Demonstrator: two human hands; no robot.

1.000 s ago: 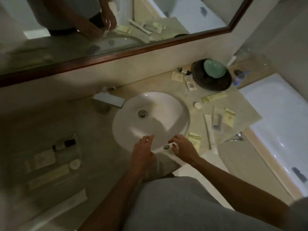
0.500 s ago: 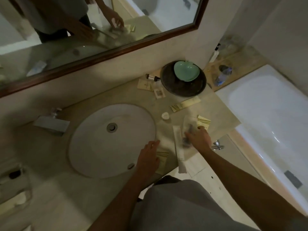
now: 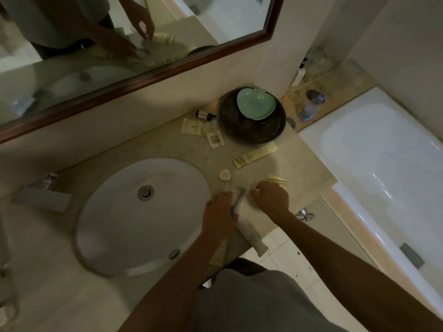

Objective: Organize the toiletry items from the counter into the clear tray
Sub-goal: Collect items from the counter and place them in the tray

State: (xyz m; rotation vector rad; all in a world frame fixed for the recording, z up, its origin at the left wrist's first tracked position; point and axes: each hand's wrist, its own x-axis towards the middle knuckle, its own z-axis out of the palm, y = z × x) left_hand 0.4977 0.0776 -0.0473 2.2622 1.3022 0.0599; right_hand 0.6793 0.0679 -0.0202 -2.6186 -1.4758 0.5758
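My left hand [image 3: 219,212] lies on the counter just right of the sink, fingers closed around the upper end of a long white packet [image 3: 250,232] whose lower end sticks out over the counter's front edge. My right hand [image 3: 271,197] rests beside it with its fingers curled down, hiding whatever is under them. A striped sachet [image 3: 278,180] touches its knuckles. Farther back lie a round white cap [image 3: 224,174], a long cream sachet [image 3: 254,154], two small sachets [image 3: 194,127] and a dark little bottle [image 3: 205,115]. The clear tray [image 3: 7,305] is only a blur at the left edge.
A dark bowl [image 3: 254,133] holding a green dish [image 3: 255,104] stands at the back right of the counter. The white sink [image 3: 143,212] and its faucet [image 3: 43,197] fill the left. A bathtub [image 3: 383,164] lies to the right, below the counter edge.
The view has swung right, away from the tray. My left hand moved from the sink's rim onto the long white packet. My right hand stays by the striped sachet.
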